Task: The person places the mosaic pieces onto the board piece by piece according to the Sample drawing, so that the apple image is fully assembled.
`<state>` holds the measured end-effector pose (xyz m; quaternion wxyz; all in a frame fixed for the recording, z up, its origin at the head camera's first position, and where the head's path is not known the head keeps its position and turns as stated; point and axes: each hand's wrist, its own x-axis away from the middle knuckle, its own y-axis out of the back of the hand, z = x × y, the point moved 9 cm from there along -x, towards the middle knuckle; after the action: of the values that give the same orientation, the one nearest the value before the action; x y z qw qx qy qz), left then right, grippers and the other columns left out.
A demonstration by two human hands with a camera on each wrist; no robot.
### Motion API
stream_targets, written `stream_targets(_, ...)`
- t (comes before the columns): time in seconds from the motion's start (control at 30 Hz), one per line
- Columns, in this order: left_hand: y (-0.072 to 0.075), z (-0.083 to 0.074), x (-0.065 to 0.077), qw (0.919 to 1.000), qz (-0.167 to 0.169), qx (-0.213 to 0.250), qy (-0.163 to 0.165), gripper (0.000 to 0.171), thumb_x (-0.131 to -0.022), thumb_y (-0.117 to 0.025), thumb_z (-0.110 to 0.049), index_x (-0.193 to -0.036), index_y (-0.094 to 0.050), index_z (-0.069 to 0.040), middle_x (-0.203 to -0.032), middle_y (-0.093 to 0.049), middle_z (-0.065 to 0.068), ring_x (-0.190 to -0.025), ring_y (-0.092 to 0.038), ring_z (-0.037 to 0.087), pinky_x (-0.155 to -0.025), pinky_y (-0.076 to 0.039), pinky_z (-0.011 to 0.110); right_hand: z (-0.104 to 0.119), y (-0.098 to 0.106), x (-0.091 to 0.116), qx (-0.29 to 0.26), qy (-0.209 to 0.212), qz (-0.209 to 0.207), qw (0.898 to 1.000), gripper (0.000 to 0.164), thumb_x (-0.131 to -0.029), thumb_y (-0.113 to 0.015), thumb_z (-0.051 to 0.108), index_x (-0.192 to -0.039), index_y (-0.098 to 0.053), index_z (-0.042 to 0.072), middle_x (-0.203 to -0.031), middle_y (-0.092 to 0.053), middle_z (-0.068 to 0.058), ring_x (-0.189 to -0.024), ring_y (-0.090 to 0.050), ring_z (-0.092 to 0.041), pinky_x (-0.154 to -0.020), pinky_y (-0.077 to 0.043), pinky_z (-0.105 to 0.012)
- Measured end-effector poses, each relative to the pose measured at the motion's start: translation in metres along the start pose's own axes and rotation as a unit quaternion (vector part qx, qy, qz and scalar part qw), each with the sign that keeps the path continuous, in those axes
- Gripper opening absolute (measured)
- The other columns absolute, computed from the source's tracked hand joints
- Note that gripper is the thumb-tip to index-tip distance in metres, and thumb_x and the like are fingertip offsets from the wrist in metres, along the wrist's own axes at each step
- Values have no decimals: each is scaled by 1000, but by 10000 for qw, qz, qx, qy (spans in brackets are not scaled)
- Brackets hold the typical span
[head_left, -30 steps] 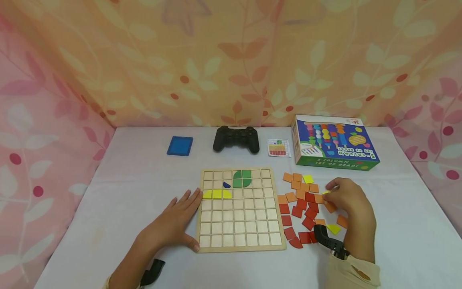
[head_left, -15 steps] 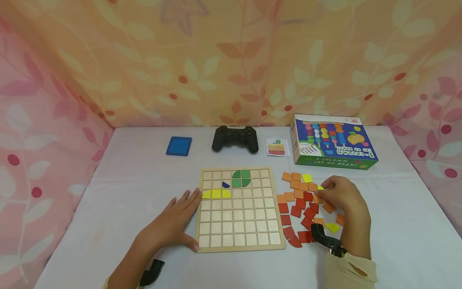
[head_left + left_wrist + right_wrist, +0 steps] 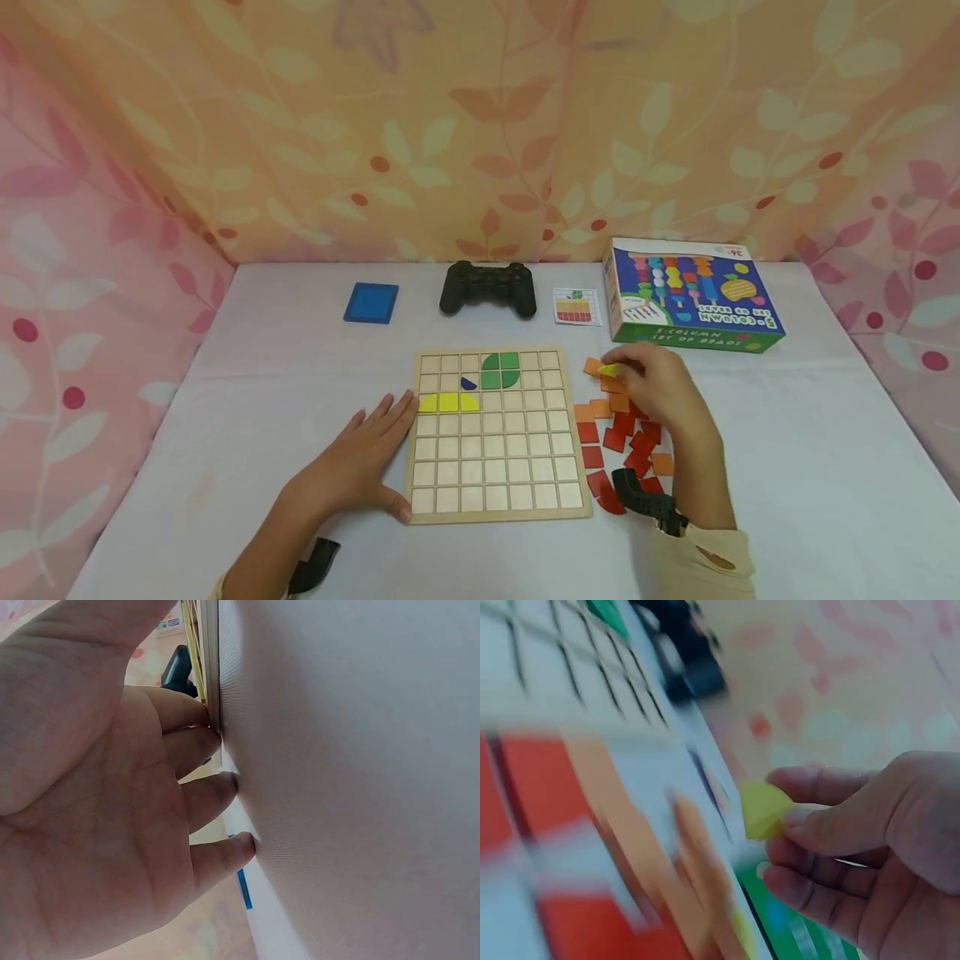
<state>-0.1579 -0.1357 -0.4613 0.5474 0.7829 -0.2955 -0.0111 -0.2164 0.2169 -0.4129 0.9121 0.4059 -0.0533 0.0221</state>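
Note:
My right hand pinches a yellow quarter-round tile between thumb and fingers, over the far end of the loose tiles. Below and around it lie several red tiles and orange tiles. To their left lies a wooden grid board. In its cells sit a row of yellow tiles, a group of green tiles and a small dark blue piece. My left hand rests beside the board with fingers extended, its fingertips and thumb at the left edge.
Along the back stand a blue square tray, a black game controller and a small pattern card. A colourful toy box lies just beyond my right hand. Patterned curtains enclose the back and sides of the white-covered table.
My right hand has moved left and toward the back, carrying the yellow tile it picked at among the loose tiles nearer the board. The left hand stays at the board's edge.

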Motion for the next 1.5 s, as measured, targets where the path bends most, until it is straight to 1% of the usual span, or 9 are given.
stream_targets(0.17, 1, 1, 0, 10000, -28, 0, -30, 144, -48, -92, -62, -161, -20, -10, -166, -13, 6, -152, -7, 33, -117, -13, 62, 54, -42, -7, 8, 968, 190, 9951, 14, -94, -65, -2, -104, -74, 3, -99, -71, -8, -86, -60, -25, -83, -55, -44)
stream_targets(0.27, 0, 1, 0, 10000, -23, 13, -52, 144, -48, -92, -62, -161, -19, -10, -166, -13, 5, -152, -6, 32, -117, -12, 61, 83, -63, -6, 37, 1395, 288, 9898, 12, -92, -67, -2, -96, -76, 5, -95, -71, -4, -86, -62, -23, -84, -54, -43)
stream_targets(0.4, -1, 1, -1, 9999, -6, 18, -99, 144, -48, -90, -64, -161, -18, -10, -166, -11, 5, -152, -6, 31, -117, -12, 60, 107, -88, -4, 188, 1762, 298, 9837, 14, -89, -68, -5, -89, -77, 6, -91, -71, -3, -89, -64, -22, -86, -54, -42)
stream_targets(0.6, 0, 0, 0, 9999, -23, 24, -120, 145, -47, -91, -63, -161, -18, -9, -166, -12, 7, -152, -7, 32, -117, -13, 60, 118, -111, -1, 394, 2049, 263, 9776, 17, -86, -67, -9, -84, -77, 5, -88, -69, -3, -86, -65, -20, -79, -55, -38)
stream_targets(0.97, 1, -1, 1, 9998, -26, 58, -163, 144, -48, -92, -61, -160, -19, -7, -165, -14, 8, -152, -8, 34, -116, -13, 62, 124, -128, 6, 776, 2262, 544, 9695, 17, -82, -75, -7, -82, -80, 9, -84, -63, 1, -83, -64, -19, -74, -54, -32)
stream_targets(1.17, -1, 0, 1, 9999, -9, 55, -145, 144, -48, -91, -62, -160, -19, -8, -165, -14, 8, -152, -8, 34, -116, -13, 62, 126, -123, 7, 572, 2180, 499, 9730, 19, -83, -73, -8, -82, -79, 10, -85, -68, 2, -83, -65, -16, -77, -54, -33)
stream_targets(1.27, -1, 1, 0, 9999, -9, 60, -120, 144, -48, -91, -62, -160, -19, -8, -165, -15, 7, -152, -7, 34, -116, -13, 62, 120, -104, 4, 368, 2009, 458, 9779, 17, -85, -71, -6, -85, -78, 9, -85, -70, 1, -82, -62, -16, -78, -53, -35)
stream_targets(1.4, -1, 1, 0, 10000, -5, 16, -75, 144, -48, -92, -62, -161, -19, -10, -166, -13, 5, -152, -6, 32, -117, -12, 62, 84, -59, -7, 402, 1289, 218, 9906, 10, -89, -70, 2, -94, -77, 6, -89, -69, -4, -80, -59, -21, -75, -52, -39)
stream_targets(1.5, -1, 1, 0, 10000, 9, 12, -47, 144, -48, -93, -61, -161, -19, -9, -165, -13, 5, -152, -6, 32, -117, -12, 62, 39, -26, -12, 527, 343, -30, 9980, 15, -91, -70, 9, -103, -76, 2, -95, -68, -11, -86, -58, -28, -77, -51, -45)
